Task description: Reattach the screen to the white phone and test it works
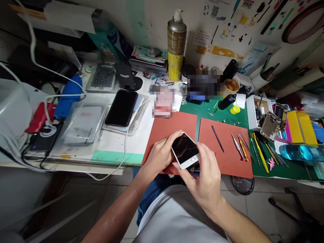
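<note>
Between my two hands is a white-framed smartphone [186, 148] with a black screen and a round home button. Its lower end stands a little apart from the body, and inner parts show beneath. My left hand [160, 153] is closed on the phone's left edge, with the thumb and fingers along the frame. On the other side my right hand [204, 168] grips the right edge and the lower corner. The phone is held over the front of the reddish-brown mats [174, 123]. What lies under the phone is mostly hidden by my hands.
A black spudger [217, 138] lies on the right mat, near several screwdrivers [238, 146] and tweezers. A black phone [121, 108] rests on the left on plastic cases. A spray can [176, 47] stands at the back. A white cable [126, 145] hangs over the table edge.
</note>
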The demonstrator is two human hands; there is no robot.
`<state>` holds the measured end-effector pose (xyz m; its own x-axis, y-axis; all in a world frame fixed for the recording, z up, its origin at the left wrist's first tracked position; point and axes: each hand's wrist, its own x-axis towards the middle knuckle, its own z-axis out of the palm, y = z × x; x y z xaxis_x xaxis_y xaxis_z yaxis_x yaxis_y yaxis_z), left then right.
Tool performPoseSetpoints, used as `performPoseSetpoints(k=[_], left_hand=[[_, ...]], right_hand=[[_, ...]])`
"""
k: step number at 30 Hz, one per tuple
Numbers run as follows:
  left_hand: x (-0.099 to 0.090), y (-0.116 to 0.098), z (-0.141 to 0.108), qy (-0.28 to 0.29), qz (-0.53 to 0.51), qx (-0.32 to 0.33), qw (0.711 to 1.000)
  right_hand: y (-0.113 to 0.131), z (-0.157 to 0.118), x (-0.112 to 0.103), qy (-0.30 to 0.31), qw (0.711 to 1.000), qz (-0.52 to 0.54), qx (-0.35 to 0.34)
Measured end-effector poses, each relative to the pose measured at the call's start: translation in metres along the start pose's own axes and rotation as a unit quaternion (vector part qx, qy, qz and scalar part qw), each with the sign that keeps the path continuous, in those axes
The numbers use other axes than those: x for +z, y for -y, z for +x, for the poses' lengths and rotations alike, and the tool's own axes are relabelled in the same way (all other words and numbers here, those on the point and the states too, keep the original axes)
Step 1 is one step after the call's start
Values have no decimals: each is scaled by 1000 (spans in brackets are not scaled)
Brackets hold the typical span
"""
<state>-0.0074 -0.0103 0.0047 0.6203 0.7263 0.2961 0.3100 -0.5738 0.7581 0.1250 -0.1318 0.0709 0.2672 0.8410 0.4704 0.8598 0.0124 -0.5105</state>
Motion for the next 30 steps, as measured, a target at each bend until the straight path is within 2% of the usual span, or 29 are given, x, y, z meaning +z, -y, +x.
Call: performPoseSetpoints(k=[4, 6, 14, 20, 25, 30], left_hand=[[-14, -4, 0, 68, 15, 26, 997], [-21, -5, -1, 84, 40, 45, 995], [-23, 3, -9, 78, 46, 42, 995], [-24, 2, -9, 81, 46, 0, 996], [-23, 3, -11, 75, 56, 15, 996], [-21, 3, -11, 76, 58, 15, 995]], right_hand=[[-5, -15, 0, 11, 1000, -13, 8], [-8, -23, -2, 22, 1000, -16, 11], [-18, -55, 9, 44, 997, -64, 9], [-28, -72, 20, 68, 995, -74, 8], [-30, -80, 24, 70, 996, -56, 20], [-29, -79, 17, 80, 996, -36, 16]])
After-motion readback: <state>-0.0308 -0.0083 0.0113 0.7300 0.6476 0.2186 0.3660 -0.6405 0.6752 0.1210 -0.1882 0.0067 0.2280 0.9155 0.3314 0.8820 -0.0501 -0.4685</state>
